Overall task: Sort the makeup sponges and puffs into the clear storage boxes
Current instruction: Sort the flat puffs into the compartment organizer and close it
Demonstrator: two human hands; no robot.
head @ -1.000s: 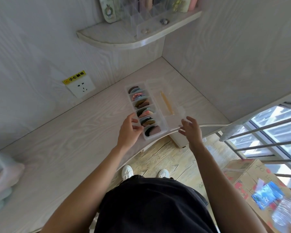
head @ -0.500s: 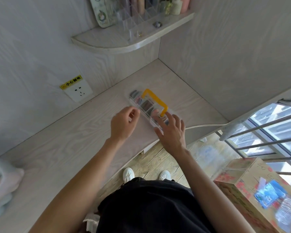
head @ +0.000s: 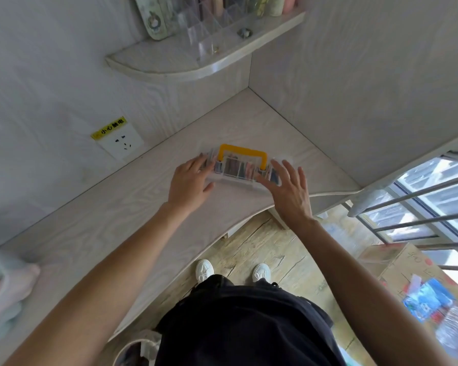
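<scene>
1. Both hands are at the clear plastic compartment box with the yellow carry handle point(head: 239, 167). The left hand point(head: 189, 182) rests against the box's left end, fingers fairly straight and laid along the side, thumb low at the near corner. The right hand point(head: 286, 184) is spread open with straight fingers, its fingertips point(head: 275, 165) over the box's right end; whether they press the lid or hover just above it I cannot tell.

2. The box lies flat on the pale wood-grain worktop point(head: 103, 220), near the front curved edge and some way out from the back corner where the two walls meet. Its lid looks closed, and the coloured sponges and puffs point(head: 233, 167) show through it in separate compartments.

3. By my reading, the filling is done and the step in hand is seating the lid or squaring the box. The next move likely calls for a firm press at both ends, or a lift by the handle.

4. Room is open toward the back corner and leftward along the worktop. The front edge lies just beside the box, with the wooden floor point(head: 262, 247) below, so any push is safer directed backward. A white corner shelf point(head: 169, 64) overhangs above the back corner.
</scene>
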